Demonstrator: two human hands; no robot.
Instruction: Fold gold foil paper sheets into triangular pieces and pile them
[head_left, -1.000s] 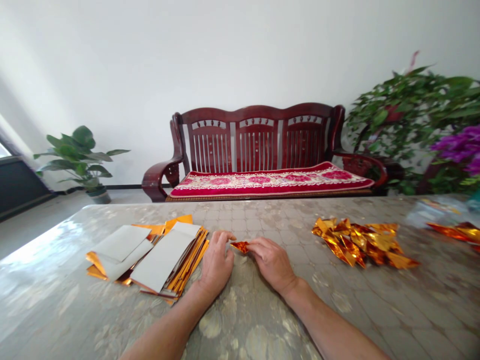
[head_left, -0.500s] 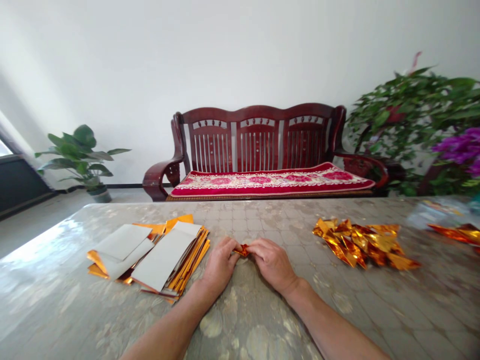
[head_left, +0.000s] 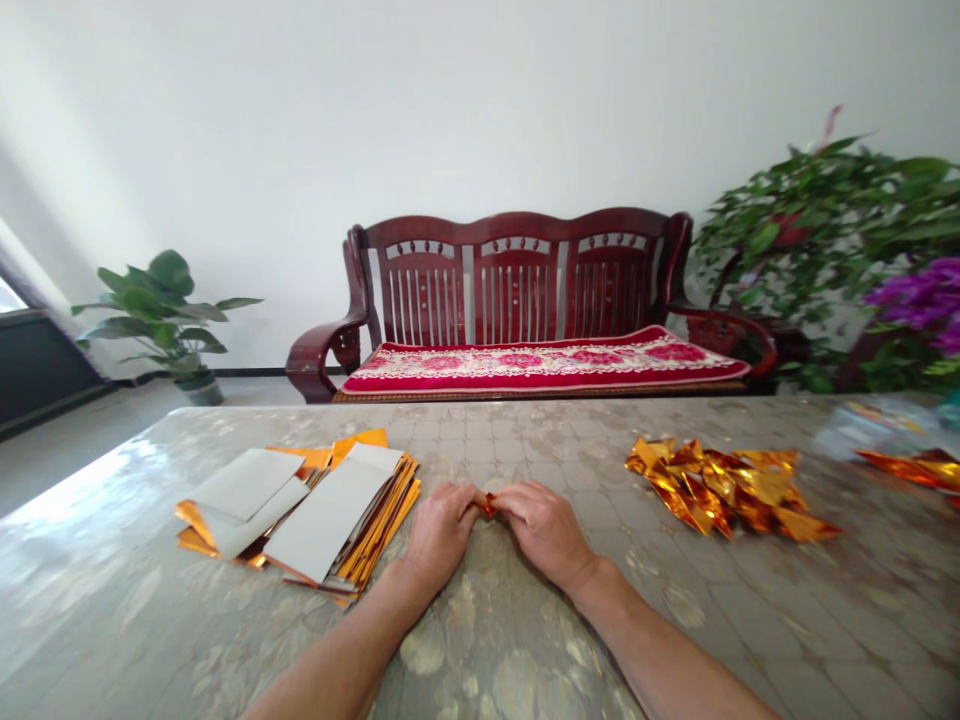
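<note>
A small piece of shiny orange-gold foil paper is pinched between my two hands at the middle of the table. My left hand grips its left side, and my right hand grips its right side. The fingers hide most of the piece. Left of my hands lies a stack of flat foil sheets, several with the pale grey side up. A heap of folded gold foil pieces rests to the right.
The table has a patterned, glossy cover. At its right edge are a clear plastic bag and more foil pieces. Beyond stand a wooden bench with a red cushion, a potted plant and leafy plants.
The fingers of both hands have closed in slightly over the foil piece, so less of it shows. The stack and the heap have not moved.
</note>
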